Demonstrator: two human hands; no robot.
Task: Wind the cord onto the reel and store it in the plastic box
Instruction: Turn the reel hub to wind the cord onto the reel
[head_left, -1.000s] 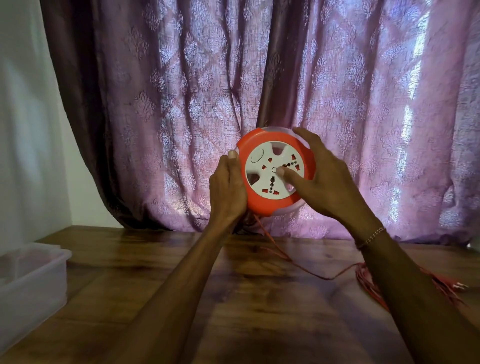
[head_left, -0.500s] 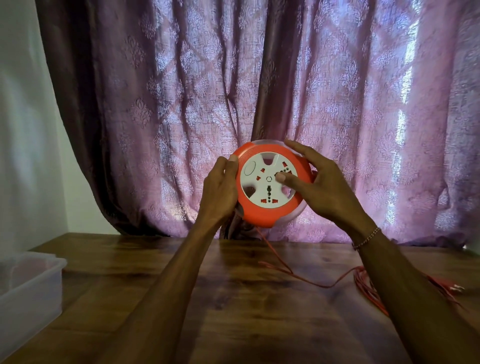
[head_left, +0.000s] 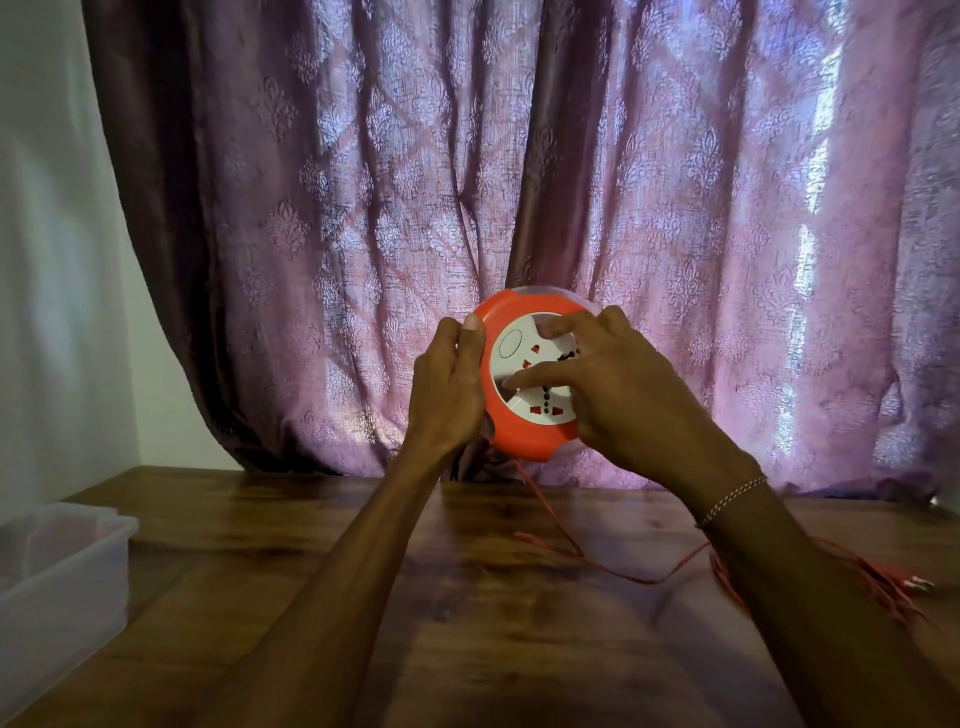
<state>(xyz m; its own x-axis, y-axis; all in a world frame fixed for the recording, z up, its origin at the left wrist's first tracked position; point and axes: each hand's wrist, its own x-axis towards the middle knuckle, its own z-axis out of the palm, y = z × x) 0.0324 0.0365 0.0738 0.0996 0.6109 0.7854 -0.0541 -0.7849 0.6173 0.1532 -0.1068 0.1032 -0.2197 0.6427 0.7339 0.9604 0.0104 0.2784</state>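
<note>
I hold an orange reel (head_left: 524, 431) with a white socket face upright above the table, in front of the curtain. My left hand (head_left: 448, 387) grips its left rim, thumb on the front edge. My right hand (head_left: 618, 395) lies across the white face, with two fingers pressed into its recesses. A thin red cord (head_left: 550, 514) hangs from the reel's underside, runs across the table and ends in a loose pile (head_left: 883, 582) at the right, partly hidden by my right forearm. The clear plastic box (head_left: 67, 566) stands at the table's left edge.
A wooden table (head_left: 467, 597) fills the foreground. A purple patterned curtain (head_left: 519, 208) hangs right behind the reel. A white wall (head_left: 47, 260) is on the left.
My right hand has swung across the white face toward the left, turning it. The socket markings have rotated. The left hand keeps its grip on the rim.
</note>
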